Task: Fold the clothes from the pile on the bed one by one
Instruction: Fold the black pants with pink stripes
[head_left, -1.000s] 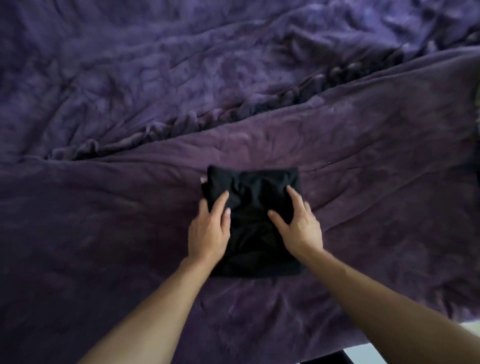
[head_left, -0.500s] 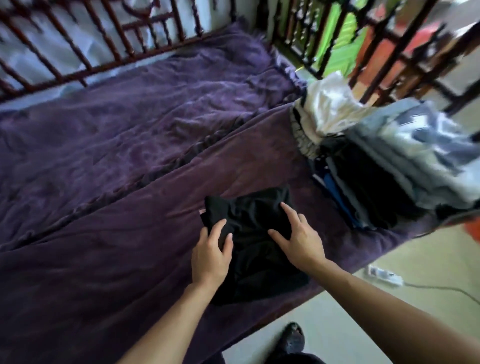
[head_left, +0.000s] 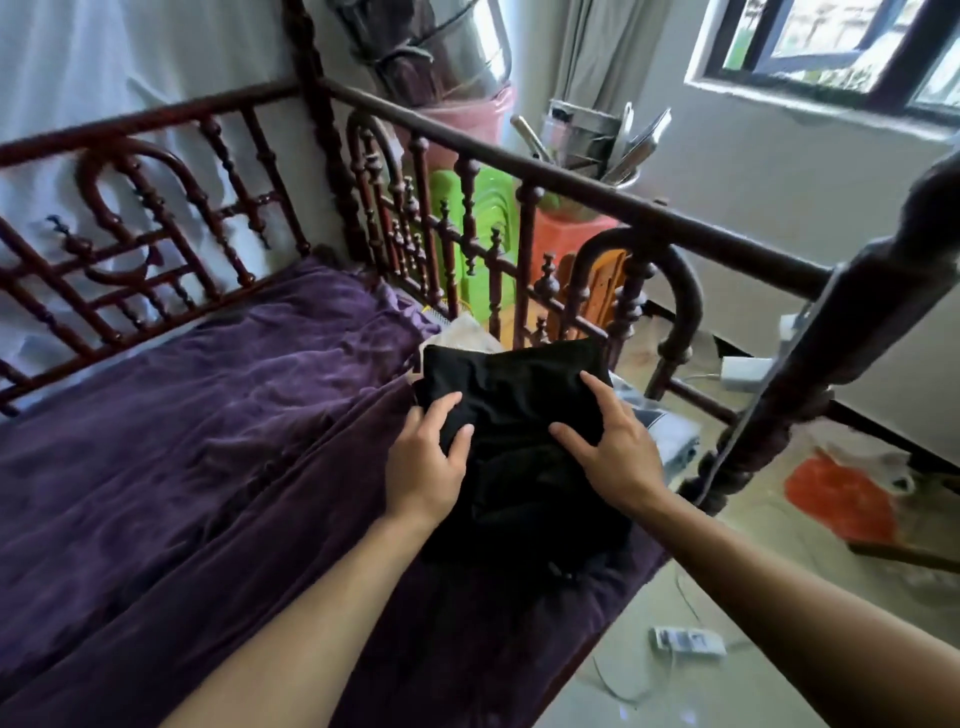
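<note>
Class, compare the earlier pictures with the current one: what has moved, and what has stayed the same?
The folded black garment has been lifted off the purple bedspread and carried toward the bed's railed end, over the other clothes there. The left hand and right hand keep the same grip on its sides, thumbs on top. It remains folded.

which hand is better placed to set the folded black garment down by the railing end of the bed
Right, probably. The right hand grips the black garment on the side nearer the railing, where other clothes show. The left hand holds the side farther from it.
</note>
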